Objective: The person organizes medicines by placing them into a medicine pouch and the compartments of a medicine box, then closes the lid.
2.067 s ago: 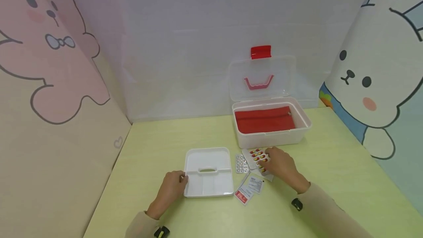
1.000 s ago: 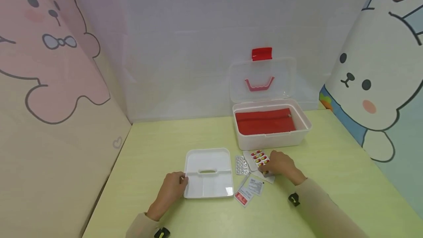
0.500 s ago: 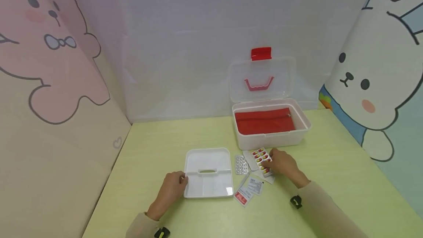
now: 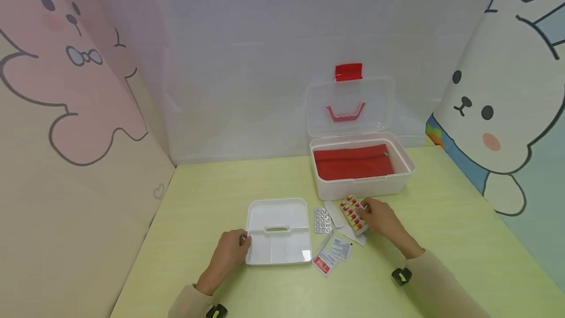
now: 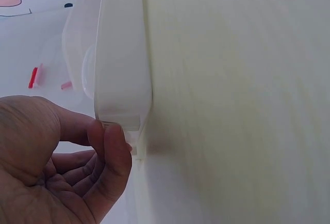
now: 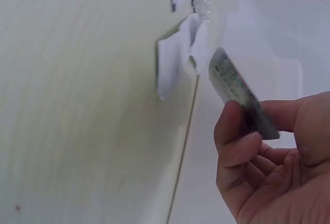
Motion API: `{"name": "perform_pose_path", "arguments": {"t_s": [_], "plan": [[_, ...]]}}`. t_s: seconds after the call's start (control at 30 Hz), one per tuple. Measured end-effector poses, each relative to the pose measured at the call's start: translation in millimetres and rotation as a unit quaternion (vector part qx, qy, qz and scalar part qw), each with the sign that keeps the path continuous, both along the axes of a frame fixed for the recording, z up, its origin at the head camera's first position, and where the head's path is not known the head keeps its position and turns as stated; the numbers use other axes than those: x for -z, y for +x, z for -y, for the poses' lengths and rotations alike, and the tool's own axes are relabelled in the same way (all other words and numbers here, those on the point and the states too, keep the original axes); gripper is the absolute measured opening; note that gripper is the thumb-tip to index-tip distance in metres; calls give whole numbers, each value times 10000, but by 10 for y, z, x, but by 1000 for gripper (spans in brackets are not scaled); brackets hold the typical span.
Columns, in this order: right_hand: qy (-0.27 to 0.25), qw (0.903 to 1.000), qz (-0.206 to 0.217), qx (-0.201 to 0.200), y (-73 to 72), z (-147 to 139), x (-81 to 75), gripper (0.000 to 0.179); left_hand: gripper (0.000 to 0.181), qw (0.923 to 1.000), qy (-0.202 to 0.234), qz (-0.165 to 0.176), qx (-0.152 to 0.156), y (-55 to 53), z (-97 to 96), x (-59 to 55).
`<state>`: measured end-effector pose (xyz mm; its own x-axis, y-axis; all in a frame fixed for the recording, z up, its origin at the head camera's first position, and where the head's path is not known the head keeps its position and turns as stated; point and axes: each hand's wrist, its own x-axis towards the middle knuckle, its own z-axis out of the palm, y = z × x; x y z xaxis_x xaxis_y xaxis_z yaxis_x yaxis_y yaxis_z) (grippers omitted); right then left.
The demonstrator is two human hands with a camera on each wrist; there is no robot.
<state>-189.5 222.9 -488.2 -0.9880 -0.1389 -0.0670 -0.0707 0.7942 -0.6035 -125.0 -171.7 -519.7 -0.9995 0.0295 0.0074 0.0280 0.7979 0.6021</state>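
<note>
My right hand (image 4: pixel 384 219) pinches a blister pack (image 4: pixel 351 214) of red and yellow capsules, raised off the table; its printed grey back (image 6: pixel 232 84) faces the right wrist view. Beneath and beside it lie white folded papers (image 4: pixel 334 214). At the left, my left hand (image 4: pixel 229 249) pinches the side rim of a white divided tray (image 4: pixel 278 210), thumb and finger meeting at the tray's corner (image 5: pixel 122 53) in the left wrist view. The tray rests on the table. Between tray and papers sits a silver blister pack (image 4: pixel 322 220).
Two small sachets (image 4: pixel 325 262) overlap in front of the silver pack. Behind stands a white box (image 4: pixel 362 188) with its clear lid (image 4: pixel 375 107) raised; a red pouch (image 4: pixel 353 162) lies inside. Printed walls border the table (image 4: pixel 212 185).
My right hand has taken hold of the capsule blister pack and lifted it, tilting it and moving it slightly right off the papers. My left hand has stayed on the tray.
</note>
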Motion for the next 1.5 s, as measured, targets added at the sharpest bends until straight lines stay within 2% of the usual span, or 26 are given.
{"name": "perform_pose_path", "arguments": {"t_s": [0.27, 0.43, 0.63, 0.97, 1.13, 1.33, 1.5], "plan": [[-142, 9975, -618, -311, 55, 122, -239, 23, 14, 10000, 24, -8, -13, -5, 14, 1], [-255, 9917, -1076, -657, 74, 318, -431, 22, 15, 10000, 16, -25, 0, -5, 20, 7], [-319, 9852, -1339, -1020, 40, 590, -594, 27, 15, 10000, -3, -96, 15, 7, 28, -4], [-375, 9744, -1361, -1751, -151, 1052, -703, 27, 16, 9999, 108, -66, 44, 22, 28, -5], [-141, 9745, -1102, -1950, -239, 1288, -707, 26, 14, 9999, 108, -45, 59, 20, 19, -8], [157, 9708, -899, -2220, -338, 1530, -661, 23, 14, 10000, 67, 16, 23, 16, 21, -13], [225, 9658, -759, -2469, -407, 1670, -549, 22, 14, 10000, 54, 51, 16, 15, 29, -12]]}}
